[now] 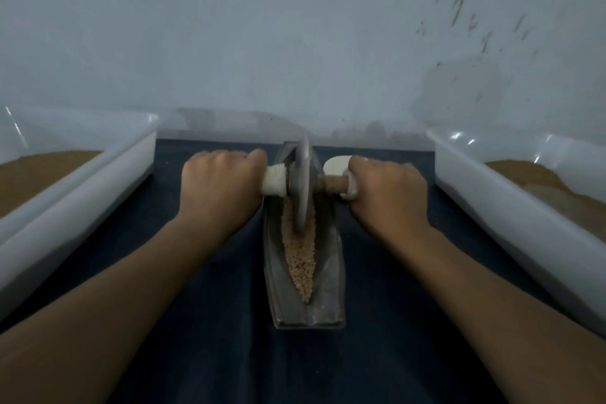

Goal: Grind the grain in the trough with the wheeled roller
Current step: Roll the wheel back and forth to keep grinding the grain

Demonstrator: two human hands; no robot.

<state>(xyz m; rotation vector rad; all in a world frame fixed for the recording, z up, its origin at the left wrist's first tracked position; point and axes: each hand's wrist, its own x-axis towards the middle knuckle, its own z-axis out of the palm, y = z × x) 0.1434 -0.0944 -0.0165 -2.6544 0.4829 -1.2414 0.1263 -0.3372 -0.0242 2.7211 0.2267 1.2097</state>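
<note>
Closest to you, at the 6 o'clock tip of the trough [328, 302], the grain [300, 269] looks chunky and pale tan, a crumbly strip lying down the middle groove, so I'd call this somewhere mid-job: plenty of coarse bits left, nothing powdery in the channel that I can see. The trough itself is dull grey metal, boat-shaped, pointed inside with sloping walls and a squared-off near end. It sits lengthwise on a dark blue cloth [377, 354] covering the desk. Move up toward 12 o'clock and the wheeled roller [303, 180] stands upright on its thin edge in the far half of the groove, a flat grey metal disc biting into the grain. Its axle sticks out both sides: the 9 o'clock stub is wrapped in something white and soft-looking [274, 181], while the 3 o'clock side shows bare brownish wood [331, 185]. Your left hand [219, 184] is fisted tight round the left handle and your right hand [387, 187] is wrapped round the right one, knuckles up, the two well apart with the disc between them. There's a white rounded piece [336, 165] just past your right hand, and I can't tell what it is. Out at 9 and 3 o'clock sit translucent white plastic bins, the left one [82, 207] and the right one [524, 233], each holding a mound of much finer brown stuff. Behind it all at 12 o'clock is a pale wall [295, 26], scuffed with dark marks on the right. My guess is you've got a fair number of passes to go, especially on that near tip.
</note>
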